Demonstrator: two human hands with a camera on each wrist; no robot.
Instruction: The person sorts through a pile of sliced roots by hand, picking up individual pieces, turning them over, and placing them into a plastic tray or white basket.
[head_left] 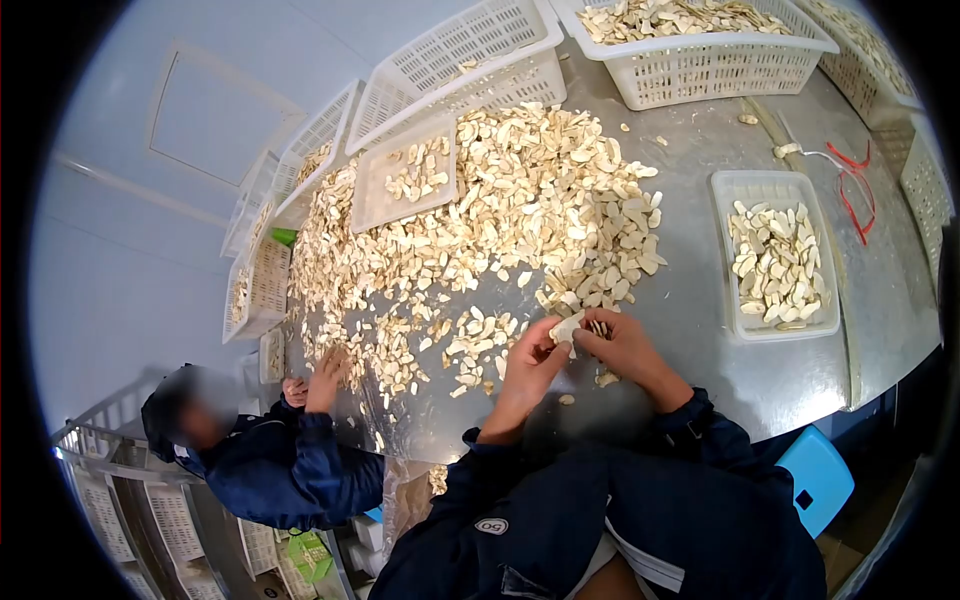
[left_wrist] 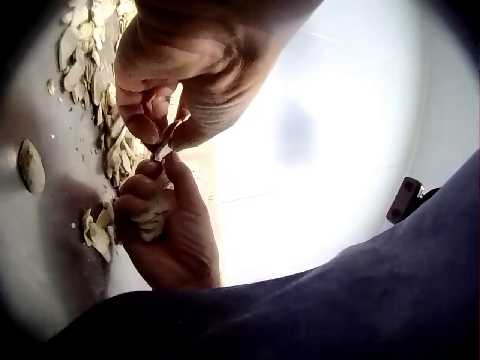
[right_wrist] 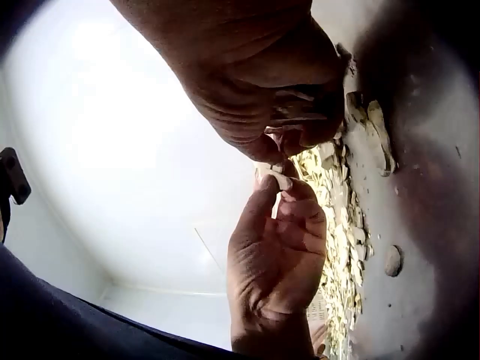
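Both my hands meet above the front edge of a steel table [head_left: 700, 330], just below a big heap of pale dried slices [head_left: 500, 220]. My left hand [head_left: 548, 338] pinches one slice [head_left: 567, 326] between thumb and fingers; the same slice [right_wrist: 274, 178] shows in the right wrist view, and the left hand [left_wrist: 161, 127] is seen close up in its own view. My right hand [head_left: 603, 335] is curled round a small stack of slices [left_wrist: 152, 220], touching the left hand's fingertips. The right hand [right_wrist: 296, 124] fills the top of its view.
White slotted baskets [head_left: 700, 55] line the far edge. A clear tray [head_left: 735, 185] of slices sits at right, another tray [head_left: 365, 205] on the heap. Red loops [head_left: 852, 190] lie beyond. A second person [head_left: 290, 465] at left reaches into the heap. A blue stool [head_left: 818, 478] stands below right.
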